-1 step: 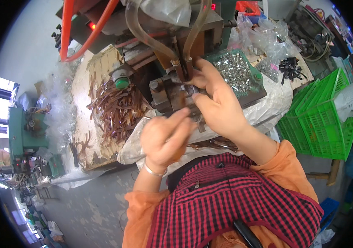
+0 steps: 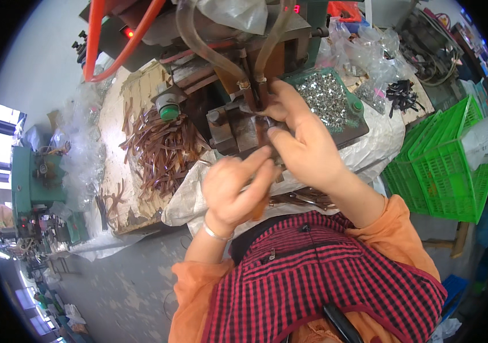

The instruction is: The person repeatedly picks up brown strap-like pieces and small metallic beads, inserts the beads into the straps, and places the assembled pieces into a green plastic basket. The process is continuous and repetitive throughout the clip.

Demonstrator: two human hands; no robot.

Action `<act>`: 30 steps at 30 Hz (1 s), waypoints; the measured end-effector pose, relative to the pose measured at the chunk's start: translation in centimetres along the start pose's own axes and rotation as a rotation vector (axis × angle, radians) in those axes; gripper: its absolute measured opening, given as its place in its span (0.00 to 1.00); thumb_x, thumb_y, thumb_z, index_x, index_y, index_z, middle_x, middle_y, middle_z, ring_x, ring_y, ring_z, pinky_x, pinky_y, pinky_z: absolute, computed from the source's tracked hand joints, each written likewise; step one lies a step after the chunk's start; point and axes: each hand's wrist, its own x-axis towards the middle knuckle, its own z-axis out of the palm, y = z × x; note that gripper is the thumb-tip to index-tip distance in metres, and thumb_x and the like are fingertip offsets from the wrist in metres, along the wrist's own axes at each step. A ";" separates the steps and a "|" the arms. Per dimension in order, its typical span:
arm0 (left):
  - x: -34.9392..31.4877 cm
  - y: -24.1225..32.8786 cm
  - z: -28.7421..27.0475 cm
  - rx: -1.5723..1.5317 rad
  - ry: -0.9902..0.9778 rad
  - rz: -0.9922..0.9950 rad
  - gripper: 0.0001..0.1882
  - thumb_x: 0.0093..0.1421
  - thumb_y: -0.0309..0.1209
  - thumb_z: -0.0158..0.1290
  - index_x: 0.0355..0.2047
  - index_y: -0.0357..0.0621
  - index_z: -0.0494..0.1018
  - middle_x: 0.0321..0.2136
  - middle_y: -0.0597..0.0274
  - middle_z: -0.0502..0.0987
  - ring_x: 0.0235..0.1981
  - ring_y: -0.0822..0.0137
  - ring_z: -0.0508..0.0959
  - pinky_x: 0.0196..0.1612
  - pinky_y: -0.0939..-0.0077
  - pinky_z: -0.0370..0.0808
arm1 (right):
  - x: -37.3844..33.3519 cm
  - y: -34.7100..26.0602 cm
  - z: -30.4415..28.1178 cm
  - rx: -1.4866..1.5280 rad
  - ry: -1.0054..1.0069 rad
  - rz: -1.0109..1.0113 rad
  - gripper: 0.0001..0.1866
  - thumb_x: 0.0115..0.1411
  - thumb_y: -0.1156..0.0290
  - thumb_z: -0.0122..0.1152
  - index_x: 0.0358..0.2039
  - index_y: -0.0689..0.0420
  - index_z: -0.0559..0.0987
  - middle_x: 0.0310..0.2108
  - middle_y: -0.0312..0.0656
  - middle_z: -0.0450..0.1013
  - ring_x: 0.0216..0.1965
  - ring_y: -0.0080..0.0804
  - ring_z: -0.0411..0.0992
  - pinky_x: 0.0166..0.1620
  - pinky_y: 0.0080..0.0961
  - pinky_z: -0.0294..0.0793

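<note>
At the die block point(image 2: 233, 130) of a bench press, my left hand point(image 2: 235, 188) is closed in a pinch on a narrow brown strip point(image 2: 262, 136). The strip reaches from these fingertips up to the tooling beneath two clear hoses point(image 2: 267, 54). My right hand point(image 2: 304, 140) curls in from the right, its thumb beside the strip and its fingers bent at the tool. Whatever those fingers hold, if anything, is hidden or too small to make out. More brown strips point(image 2: 161, 151) lie heaped left of the press, and several lie in front of it point(image 2: 304, 198).
Right of the die stands a green tray point(image 2: 353, 117) of small silvery metal pieces point(image 2: 324, 97). A green button point(image 2: 168, 112) sits to the left. Green plastic crates point(image 2: 435, 163) stand at the right, near clear bags point(image 2: 364, 51) and black strips point(image 2: 403, 96). Orange tubing point(image 2: 93, 46) hangs upper left.
My left hand has shifted slightly right, and the brown strip at its fingertips now lies across the die, closer to my right thumb. My right hand has hardly moved.
</note>
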 end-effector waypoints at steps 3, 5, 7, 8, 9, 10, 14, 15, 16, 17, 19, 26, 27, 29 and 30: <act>-0.6 -0.7 2.1 -0.027 0.061 0.072 0.15 0.49 0.29 0.72 0.36 0.45 0.81 0.39 0.53 0.85 0.22 0.67 0.80 0.21 0.77 0.72 | 1.9 2.8 -3.5 -0.438 -0.032 -0.153 0.24 0.56 0.80 0.54 0.55 0.63 0.77 0.53 0.57 0.76 0.58 0.55 0.73 0.62 0.39 0.71; -0.5 -1.0 1.8 -0.011 0.067 0.095 0.15 0.48 0.30 0.71 0.35 0.47 0.81 0.39 0.53 0.85 0.20 0.69 0.78 0.19 0.78 0.70 | 2.7 5.9 -6.6 -0.942 0.023 -0.193 0.19 0.55 0.75 0.61 0.49 0.60 0.82 0.52 0.56 0.76 0.59 0.55 0.71 0.63 0.45 0.69; -1.3 -1.4 1.7 0.012 0.096 0.127 0.15 0.46 0.30 0.70 0.35 0.49 0.80 0.38 0.55 0.85 0.19 0.70 0.77 0.18 0.78 0.68 | 1.7 9.8 -9.4 -1.195 0.076 -0.167 0.18 0.57 0.73 0.61 0.48 0.61 0.82 0.54 0.56 0.75 0.59 0.56 0.70 0.63 0.45 0.69; -1.8 -1.7 1.9 0.021 0.123 0.148 0.14 0.46 0.31 0.69 0.34 0.50 0.80 0.37 0.57 0.85 0.18 0.71 0.76 0.17 0.77 0.67 | 0.9 11.0 -10.4 -1.237 0.089 -0.181 0.17 0.58 0.73 0.61 0.48 0.61 0.82 0.54 0.56 0.75 0.59 0.56 0.70 0.63 0.44 0.69; -2.2 -1.7 2.4 -0.034 0.157 0.145 0.12 0.47 0.31 0.68 0.33 0.51 0.80 0.35 0.60 0.84 0.18 0.71 0.75 0.18 0.77 0.68 | 0.5 12.0 -11.2 -1.258 0.093 -0.200 0.16 0.59 0.72 0.61 0.48 0.62 0.82 0.55 0.56 0.74 0.59 0.56 0.70 0.63 0.44 0.69; -2.5 -1.8 2.7 -0.069 0.180 0.149 0.10 0.48 0.32 0.66 0.33 0.51 0.79 0.33 0.62 0.83 0.19 0.71 0.75 0.18 0.76 0.68 | -0.1 12.7 -12.0 -1.263 0.096 -0.212 0.16 0.61 0.71 0.61 0.48 0.62 0.82 0.56 0.56 0.74 0.59 0.56 0.70 0.63 0.44 0.68; -1.9 -1.3 2.9 -0.022 0.190 0.183 0.07 0.51 0.33 0.61 0.30 0.49 0.76 0.37 0.61 0.80 0.20 0.70 0.75 0.20 0.73 0.67 | -0.8 14.7 -15.3 -1.322 0.064 -0.213 0.15 0.65 0.68 0.61 0.47 0.64 0.82 0.59 0.57 0.73 0.60 0.58 0.69 0.63 0.44 0.68; -2.3 -1.0 2.6 0.006 0.203 0.165 0.08 0.51 0.33 0.60 0.30 0.48 0.75 0.39 0.59 0.79 0.20 0.70 0.74 0.21 0.73 0.67 | -0.6 14.9 -15.5 -1.325 0.056 -0.217 0.15 0.66 0.67 0.61 0.47 0.64 0.82 0.59 0.57 0.72 0.60 0.58 0.69 0.63 0.44 0.68; -2.7 -0.2 2.4 0.011 0.221 0.146 0.08 0.50 0.33 0.60 0.31 0.48 0.75 0.40 0.58 0.79 0.20 0.71 0.74 0.21 0.72 0.67 | -0.5 13.8 -14.7 -1.331 0.052 -0.187 0.17 0.68 0.64 0.59 0.49 0.66 0.80 0.58 0.58 0.73 0.60 0.58 0.69 0.62 0.44 0.68; -3.2 0.7 2.4 -0.044 0.230 0.057 0.09 0.51 0.34 0.59 0.32 0.47 0.75 0.41 0.58 0.79 0.20 0.70 0.75 0.21 0.72 0.67 | -0.3 14.4 -14.9 -1.240 0.112 -0.115 0.19 0.70 0.64 0.57 0.52 0.67 0.79 0.57 0.59 0.74 0.59 0.57 0.70 0.62 0.43 0.68; -3.6 1.9 0.2 -0.038 0.221 -0.066 0.11 0.50 0.33 0.60 0.34 0.47 0.77 0.41 0.60 0.80 0.23 0.67 0.77 0.25 0.70 0.70 | 0.9 15.4 -15.9 -1.252 0.096 -0.093 0.20 0.70 0.64 0.55 0.54 0.67 0.78 0.56 0.58 0.74 0.58 0.56 0.71 0.62 0.42 0.68; -9.1 -10.4 -8.2 0.533 -0.090 -0.439 0.12 0.48 0.29 0.61 0.35 0.48 0.82 0.38 0.58 0.76 0.41 0.58 0.76 0.41 0.64 0.74 | 0.7 14.2 -16.0 -1.058 0.187 0.015 0.22 0.70 0.57 0.59 0.52 0.63 0.81 0.50 0.50 0.80 0.52 0.43 0.78 0.55 0.33 0.74; -10.2 -12.4 -8.0 0.596 -0.233 -0.478 0.12 0.48 0.29 0.61 0.35 0.49 0.82 0.38 0.58 0.74 0.43 0.57 0.75 0.43 0.63 0.73 | 1.1 14.1 -15.6 -1.027 0.202 0.030 0.22 0.70 0.57 0.59 0.52 0.63 0.81 0.50 0.50 0.81 0.52 0.42 0.78 0.55 0.32 0.74; -15.1 -17.0 -6.2 0.644 -0.383 -0.530 0.12 0.49 0.29 0.59 0.36 0.50 0.83 0.39 0.57 0.73 0.45 0.56 0.74 0.45 0.63 0.73 | 2.0 14.2 -14.7 -0.964 0.187 0.057 0.21 0.70 0.58 0.59 0.52 0.63 0.81 0.50 0.49 0.81 0.52 0.40 0.78 0.55 0.30 0.73; -17.2 -18.9 -5.5 0.619 -0.388 -0.530 0.12 0.49 0.28 0.59 0.36 0.50 0.83 0.40 0.56 0.73 0.45 0.56 0.74 0.44 0.63 0.73 | 2.2 14.2 -14.3 -0.940 0.172 0.076 0.20 0.70 0.59 0.59 0.52 0.62 0.81 0.50 0.48 0.81 0.52 0.38 0.78 0.56 0.30 0.73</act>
